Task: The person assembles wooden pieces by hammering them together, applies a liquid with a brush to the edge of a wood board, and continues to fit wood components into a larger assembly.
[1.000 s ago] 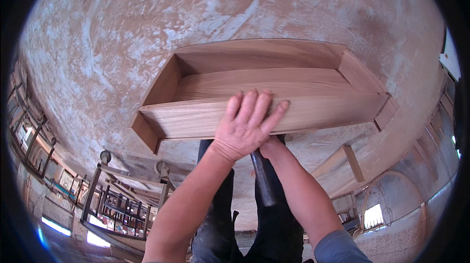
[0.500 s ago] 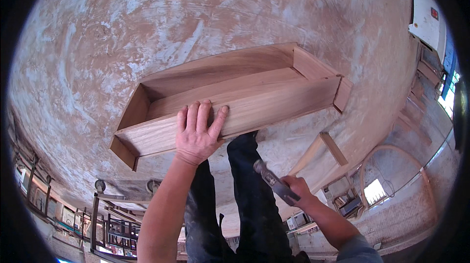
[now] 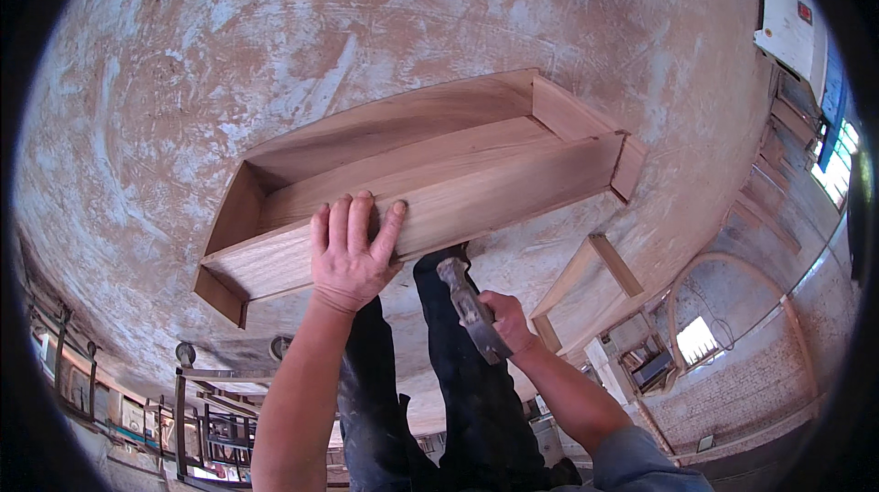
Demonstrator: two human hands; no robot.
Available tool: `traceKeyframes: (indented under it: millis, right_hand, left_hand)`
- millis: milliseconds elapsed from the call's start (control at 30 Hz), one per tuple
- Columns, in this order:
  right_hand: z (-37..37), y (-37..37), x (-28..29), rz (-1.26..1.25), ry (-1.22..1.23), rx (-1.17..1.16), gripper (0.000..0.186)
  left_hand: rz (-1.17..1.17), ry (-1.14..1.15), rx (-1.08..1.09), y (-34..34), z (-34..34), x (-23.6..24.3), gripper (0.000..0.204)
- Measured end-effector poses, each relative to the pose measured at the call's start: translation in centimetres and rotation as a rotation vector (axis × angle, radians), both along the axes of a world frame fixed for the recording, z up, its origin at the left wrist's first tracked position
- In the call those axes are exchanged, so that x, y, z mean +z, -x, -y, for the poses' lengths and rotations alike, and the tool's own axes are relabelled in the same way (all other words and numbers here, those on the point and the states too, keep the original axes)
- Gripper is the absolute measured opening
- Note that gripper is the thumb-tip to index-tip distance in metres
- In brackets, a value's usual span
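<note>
A shallow wooden drawer box (image 3: 476, 199), with open top and end boards set in from the side boards' ends, lies across the middle in front of my legs. My left hand (image 3: 352, 249) lies against its near long side, with the fingertips over the upper edge and the thumb apart to the right. To the right and nearer, my right hand (image 3: 510, 320) is closed on a hammer (image 3: 472, 309). The hammer's head points up and left, apart from the drawer box. Most of its handle is hidden by my hand.
Right of my legs stands another wooden frame piece (image 3: 613, 265) on the stained concrete floor (image 3: 394, 16). A wheeled metal rack (image 3: 220, 373) is at the lower left. Wood offcuts (image 3: 769, 217) lie along the right, below a white cabinet (image 3: 792, 25).
My right hand has brought the hammer up and left, nearer the drawer box. The whole scene has shifted slightly left; my left hand keeps its place on the box.
</note>
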State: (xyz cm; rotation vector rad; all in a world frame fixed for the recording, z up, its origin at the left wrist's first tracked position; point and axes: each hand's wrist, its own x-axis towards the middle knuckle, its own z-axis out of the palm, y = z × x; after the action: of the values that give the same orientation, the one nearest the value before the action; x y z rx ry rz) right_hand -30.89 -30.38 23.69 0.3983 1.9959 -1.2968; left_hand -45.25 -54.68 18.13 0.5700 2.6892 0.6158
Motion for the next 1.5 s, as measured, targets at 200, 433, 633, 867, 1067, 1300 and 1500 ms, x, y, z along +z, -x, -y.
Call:
traceKeyframes:
  millis: [200,433,633,867,1067,1300,1500]
  right_hand:
    - [0.0,0.5,-0.4,-0.007,-0.226,0.169,0.026]
    - [-0.2,0.7,-0.9,0.06,-0.209,0.101,0.021]
    - [-0.3,-0.3,-1.3,0.128,-0.125,-0.028,0.02]
    - [-1.8,-0.8,-0.1,0.044,-0.232,-0.063,0.021]
    - [-4.2,0.2,0.0,0.059,-0.33,-0.269,0.021]
    - [-6.6,1.2,0.5,0.088,-0.296,-0.477,0.029]
    - [-8.8,1.2,0.3,0.104,-0.356,-0.405,0.032]
  left_hand:
    - [-0.053,0.013,0.0,0.0,0.0,-0.2,0.085]
    - [-0.029,0.036,-0.034,-0.4,-0.2,-0.4,0.079]
    - [-0.039,0.079,-0.038,-0.6,-0.4,-0.4,0.08]
    - [-0.097,0.075,-0.018,-0.5,-0.9,-0.2,0.078]
    - [-0.111,0.118,-0.042,-1.0,-1.0,-0.5,0.089]
    - [-0.202,0.147,-0.073,-1.5,-0.9,-1.1,0.091]
    - [-0.202,0.214,-0.102,-1.6,-1.1,-1.1,0.093]
